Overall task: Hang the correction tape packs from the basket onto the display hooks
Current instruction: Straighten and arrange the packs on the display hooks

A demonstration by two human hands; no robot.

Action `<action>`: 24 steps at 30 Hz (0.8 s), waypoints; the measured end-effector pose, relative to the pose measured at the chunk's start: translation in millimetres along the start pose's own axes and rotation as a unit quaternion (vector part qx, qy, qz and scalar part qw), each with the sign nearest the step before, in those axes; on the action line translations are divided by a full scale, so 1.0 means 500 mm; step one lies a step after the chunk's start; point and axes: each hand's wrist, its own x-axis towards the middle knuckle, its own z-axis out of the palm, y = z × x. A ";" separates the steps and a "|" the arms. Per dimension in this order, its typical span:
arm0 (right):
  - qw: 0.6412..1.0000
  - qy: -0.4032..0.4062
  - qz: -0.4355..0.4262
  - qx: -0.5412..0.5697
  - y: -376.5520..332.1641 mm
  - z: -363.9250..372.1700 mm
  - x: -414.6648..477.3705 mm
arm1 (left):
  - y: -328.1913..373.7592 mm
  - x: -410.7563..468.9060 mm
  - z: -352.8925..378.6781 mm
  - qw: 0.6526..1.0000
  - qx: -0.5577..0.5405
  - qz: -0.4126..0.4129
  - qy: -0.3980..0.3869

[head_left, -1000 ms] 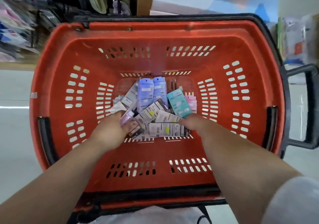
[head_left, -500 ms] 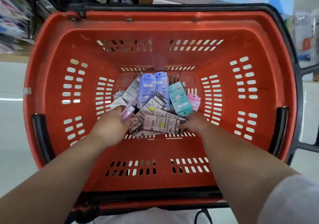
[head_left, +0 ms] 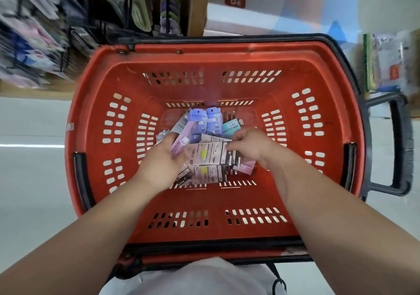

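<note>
Reaching into the red basket (head_left: 91,117), both hands meet at the heap of packs (head_left: 204,174) on the middle of its floor. The left hand (head_left: 162,160) has its fingers curled round a pink pack (head_left: 179,144) at the heap's left side. The right hand (head_left: 252,146) pinches the right edge of a grey pack (head_left: 209,152), printed back up, atop the heap.

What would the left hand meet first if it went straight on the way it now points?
Probably the purple packs lying just beyond it in the basket; the left hand holds a pink pack. Depth is unclear.
</note>
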 end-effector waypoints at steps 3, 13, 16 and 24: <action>0.987 -0.047 0.009 0.153 -0.034 -0.008 -0.034 | 0.020 -0.003 0.000 0.998 0.021 0.056 -0.009; 0.941 -0.134 0.032 0.310 -0.103 -0.045 -0.116 | 0.056 0.000 -0.016 0.990 0.048 0.117 -0.064; 0.912 -0.184 0.013 0.366 -0.098 -0.047 -0.112 | 0.049 0.008 -0.010 0.996 -0.048 0.063 -0.038; 0.918 -0.132 -0.115 0.357 -0.059 0.030 -0.120 | 0.074 -0.017 -0.031 0.924 -0.375 -0.003 -0.080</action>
